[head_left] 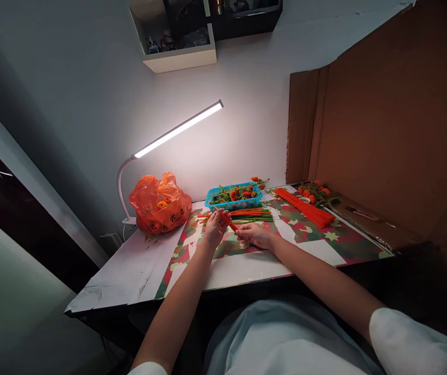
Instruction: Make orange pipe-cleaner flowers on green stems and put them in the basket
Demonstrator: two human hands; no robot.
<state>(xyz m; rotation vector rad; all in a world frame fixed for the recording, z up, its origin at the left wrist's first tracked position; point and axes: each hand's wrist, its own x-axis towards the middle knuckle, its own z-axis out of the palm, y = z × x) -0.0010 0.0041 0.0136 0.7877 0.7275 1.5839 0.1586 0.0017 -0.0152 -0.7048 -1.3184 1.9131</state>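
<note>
My left hand (216, 224) and my right hand (253, 234) are raised over the middle of the table. Between them runs a short, slanting length of orange pipe cleaners (229, 222). Fingers of the left hand pinch its upper end, and the right hand grips the lower end. Whether it is one piece or a few together is too small to tell. Just behind the hands lies a row of green and orange pipe cleaners (255, 214). A blue basket (233, 207) beyond them holds orange flowers with green stems (243, 192).
An orange plastic bag (161, 213) with flowers inside stands left, beside a lit clamp lamp (178, 129). At right lie a bundle of orange pipe cleaners (305, 207), more orange flowers (311, 195) and a slim tool (364, 214). Cardboard (383, 130) walls the right side.
</note>
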